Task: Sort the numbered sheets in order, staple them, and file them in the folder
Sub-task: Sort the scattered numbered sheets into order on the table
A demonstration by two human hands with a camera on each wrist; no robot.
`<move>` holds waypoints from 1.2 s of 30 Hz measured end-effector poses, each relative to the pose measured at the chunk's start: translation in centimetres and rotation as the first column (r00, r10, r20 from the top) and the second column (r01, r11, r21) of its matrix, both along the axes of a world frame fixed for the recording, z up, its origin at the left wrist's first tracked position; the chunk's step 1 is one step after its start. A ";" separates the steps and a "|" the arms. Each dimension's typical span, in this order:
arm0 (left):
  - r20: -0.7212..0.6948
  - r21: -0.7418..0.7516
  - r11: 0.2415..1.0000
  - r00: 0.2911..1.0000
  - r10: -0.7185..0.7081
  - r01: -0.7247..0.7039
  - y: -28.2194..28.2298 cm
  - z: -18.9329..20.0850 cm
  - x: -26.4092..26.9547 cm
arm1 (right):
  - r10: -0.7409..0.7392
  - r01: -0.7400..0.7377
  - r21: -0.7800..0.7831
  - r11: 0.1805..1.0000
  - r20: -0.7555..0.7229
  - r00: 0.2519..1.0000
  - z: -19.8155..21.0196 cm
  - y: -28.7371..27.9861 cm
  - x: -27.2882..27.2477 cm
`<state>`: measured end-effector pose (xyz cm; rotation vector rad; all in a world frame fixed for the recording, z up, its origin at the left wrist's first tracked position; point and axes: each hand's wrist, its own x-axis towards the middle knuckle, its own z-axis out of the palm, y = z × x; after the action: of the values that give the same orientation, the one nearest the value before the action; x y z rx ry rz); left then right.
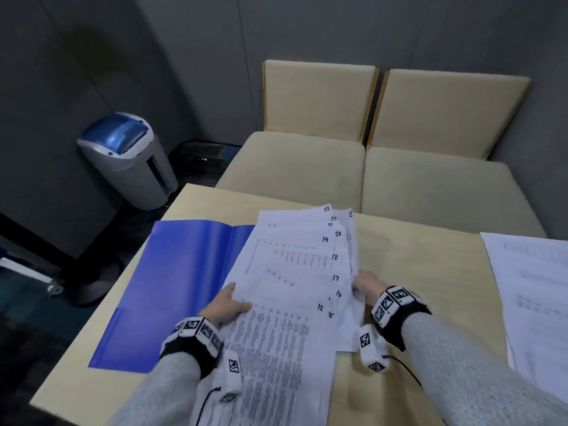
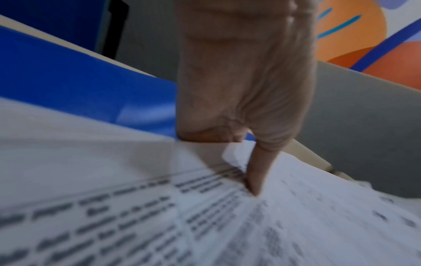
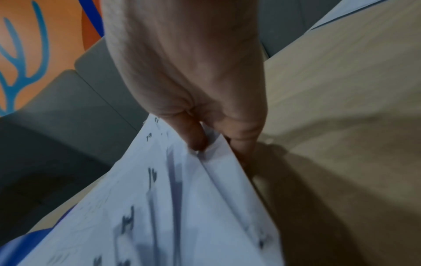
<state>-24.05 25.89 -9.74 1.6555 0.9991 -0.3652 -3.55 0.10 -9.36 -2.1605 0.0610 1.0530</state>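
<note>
A fan of white printed sheets with handwritten numbers from 12 up to 25 along their right corners is held over the wooden table. My left hand grips the fan's left edge, thumb on top, other fingers hidden beneath. My right hand pinches the right edge of the sheets between thumb and fingers. Under the fan's left side lies an open blue folder, also seen in the left wrist view. No stapler is in view.
A second pile of white sheets lies at the table's right edge. Two beige chairs stand beyond the far edge. A grey and blue shredder bin sits on the floor at the left.
</note>
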 end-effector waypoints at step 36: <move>-0.069 0.056 0.965 0.965 -0.252 0.256 -7.0 1.0 8.1 | -0.217 0.240 0.291 0.926 -0.110 0.970 -0.7 -8.3 -7.3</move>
<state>-15.99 18.88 -8.77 1.8464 0.8520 -0.5625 -10.81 -8.17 -10.02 -1.7886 0.1721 0.9415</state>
